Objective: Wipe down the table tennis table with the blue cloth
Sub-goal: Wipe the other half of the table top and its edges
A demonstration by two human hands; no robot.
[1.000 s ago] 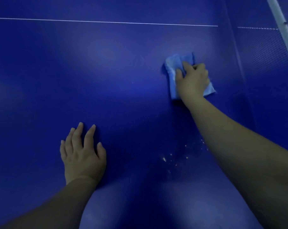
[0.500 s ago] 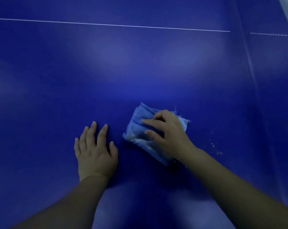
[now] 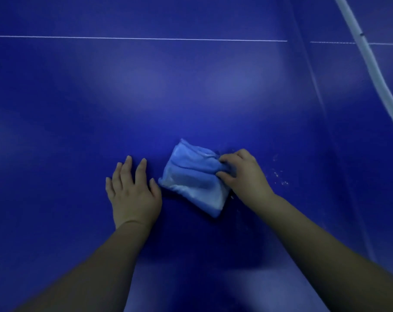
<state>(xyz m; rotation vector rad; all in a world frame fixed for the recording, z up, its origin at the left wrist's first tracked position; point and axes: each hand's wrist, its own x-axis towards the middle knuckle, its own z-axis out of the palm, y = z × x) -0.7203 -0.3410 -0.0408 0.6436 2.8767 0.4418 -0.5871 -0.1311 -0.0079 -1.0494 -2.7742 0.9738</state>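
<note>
Head view, right hand [image 3: 244, 176] fingertips buried in cloth [image 3: 194, 180]

A table tennis playing space: a dark blue table tennis table [image 3: 191, 91] fills the view, white line [image 3: 137, 38] toward twelve o'clock, net's white top band [image 3: 371, 64] at two o'clock.

right hand [image 3: 245, 176]: its fingertips are tucked into the blue cloth [image 3: 191, 179] and can't be seen.
arms: both cut off by the bottom edge.
white net strip [image 3: 371, 64]: runs off the top and right edges.
specks [image 3: 280, 175]: too tiny to tell what they are.
</note>
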